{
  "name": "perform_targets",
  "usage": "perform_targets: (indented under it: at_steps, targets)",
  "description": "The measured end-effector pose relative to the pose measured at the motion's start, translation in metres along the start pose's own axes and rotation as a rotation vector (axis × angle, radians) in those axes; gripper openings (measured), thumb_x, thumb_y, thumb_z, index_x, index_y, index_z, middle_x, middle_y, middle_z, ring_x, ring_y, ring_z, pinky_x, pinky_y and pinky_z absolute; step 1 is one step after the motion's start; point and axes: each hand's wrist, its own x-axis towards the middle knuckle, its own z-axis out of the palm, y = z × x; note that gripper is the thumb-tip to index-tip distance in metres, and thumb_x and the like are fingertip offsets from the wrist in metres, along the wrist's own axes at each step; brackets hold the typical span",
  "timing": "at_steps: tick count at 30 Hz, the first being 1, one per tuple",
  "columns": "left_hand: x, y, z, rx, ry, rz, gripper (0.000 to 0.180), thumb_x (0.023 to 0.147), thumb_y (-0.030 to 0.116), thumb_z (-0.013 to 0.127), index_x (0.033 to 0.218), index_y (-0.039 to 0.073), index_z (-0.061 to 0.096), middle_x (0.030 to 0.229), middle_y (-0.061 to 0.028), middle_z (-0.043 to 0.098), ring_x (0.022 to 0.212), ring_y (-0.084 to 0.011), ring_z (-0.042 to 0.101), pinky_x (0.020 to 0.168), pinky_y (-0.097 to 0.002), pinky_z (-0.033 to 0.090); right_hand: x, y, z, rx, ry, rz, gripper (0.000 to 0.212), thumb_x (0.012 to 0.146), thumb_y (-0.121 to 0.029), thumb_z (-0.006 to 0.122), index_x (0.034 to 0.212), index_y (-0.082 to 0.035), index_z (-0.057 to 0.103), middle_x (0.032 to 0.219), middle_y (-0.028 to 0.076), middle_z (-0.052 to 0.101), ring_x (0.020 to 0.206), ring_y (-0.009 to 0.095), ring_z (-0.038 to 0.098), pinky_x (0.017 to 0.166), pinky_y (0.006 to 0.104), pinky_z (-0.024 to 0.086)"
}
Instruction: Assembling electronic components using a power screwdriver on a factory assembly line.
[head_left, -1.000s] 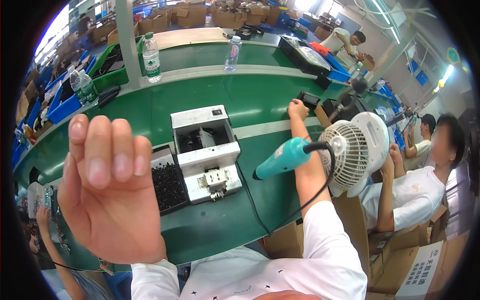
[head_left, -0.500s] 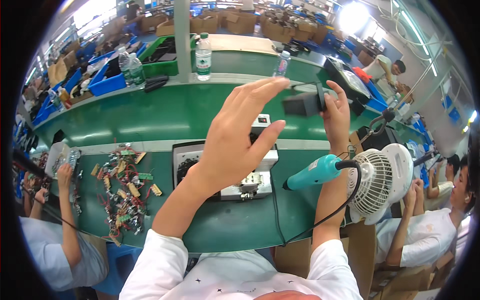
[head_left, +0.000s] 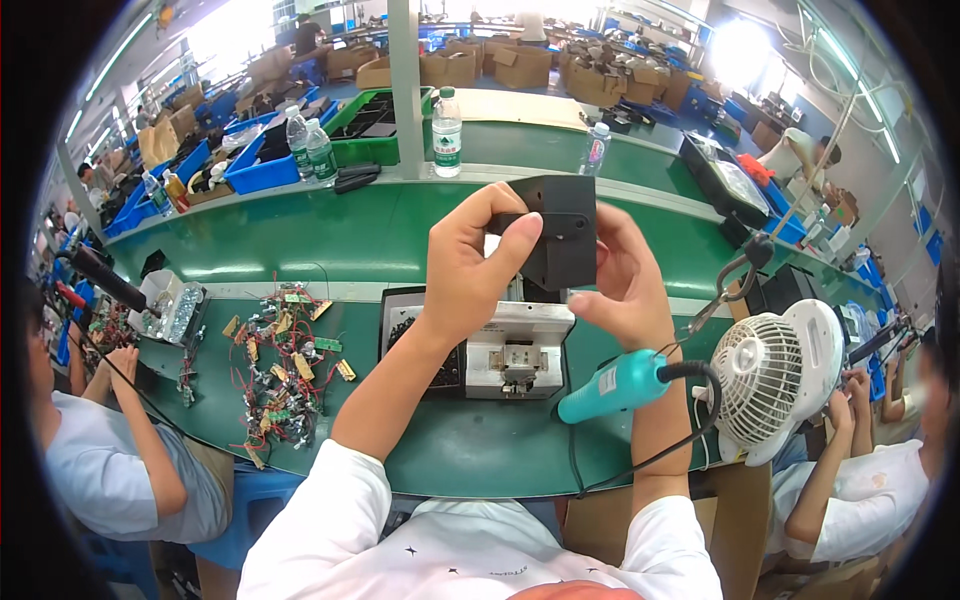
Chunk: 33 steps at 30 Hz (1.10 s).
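Observation:
A black rectangular plastic casing (head_left: 560,250) with a rounded strap-like tab and small holes is held up above the bench. My left hand (head_left: 482,250) is closed on its left side, thumb across the front face. At its right edge is my right hand (head_left: 630,275), thumb spread away from the fingers; whether a fingertip touches the casing is hard to tell. Below the casing stands a small white and metal machine (head_left: 517,362), and left of it a black tray (head_left: 388,335) of small dark parts. A teal electric screwdriver (head_left: 612,388) hangs before my right forearm.
A heap of wired circuit boards (head_left: 290,370) lies on the green bench (head_left: 450,455) to the left. A white fan (head_left: 765,375) stands at right. Water bottles (head_left: 447,135) and a green crate (head_left: 375,125) line the far ledge. Co-workers sit on both sides.
The casing has come from my right hand into my left and now shows a broad face. My left hand has closed on it. The view has shifted slightly.

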Motion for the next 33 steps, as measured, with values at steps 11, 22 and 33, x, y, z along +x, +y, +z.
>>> perform_targets:
  at_steps: [11, 22, 33]
  targets:
    - [0.000, -0.003, -0.012, -0.107, -0.171, 0.062, 0.012, 0.082, 0.000, 0.059, 0.073, 0.005, 0.051, 0.072, -0.0009, 0.047, 0.066, -0.0106, 0.037, 0.062, -0.0215, 0.030, -0.009, -0.014, 0.015, -0.201, 0.059, 0.002, 0.044, 0.070, 0.000, 0.071, 0.112, -0.002, 0.056, 0.102, 0.007, 0.057, 0.091, 0.016, 0.056, 0.088, 0.0280, 0.044]
    - [-0.034, 0.029, -0.004, 0.587, -0.158, 0.053, 0.015, 0.074, 0.004, 0.063, 0.071, 0.005, 0.048, 0.070, -0.0015, 0.046, 0.063, -0.0155, 0.037, 0.062, -0.0250, 0.033, -0.032, -0.002, 0.010, -0.136, 0.134, 0.206, 0.031, 0.081, -0.008, 0.064, 0.110, -0.001, 0.057, 0.097, 0.008, 0.060, 0.088, 0.017, 0.057, 0.086, 0.0271, 0.045]
    - [-0.209, 0.029, -0.053, 0.033, 0.000, -0.225, 0.017, 0.073, -0.002, 0.057, 0.067, 0.008, 0.043, 0.066, -0.0028, 0.047, 0.063, -0.0177, 0.036, 0.064, -0.0269, 0.034, -0.110, 0.027, 0.031, 0.039, 0.355, 0.128, 0.081, 0.076, -0.071, 0.053, 0.126, -0.009, 0.040, 0.063, 0.003, 0.049, 0.047, 0.011, 0.044, 0.045, 0.0242, 0.040]
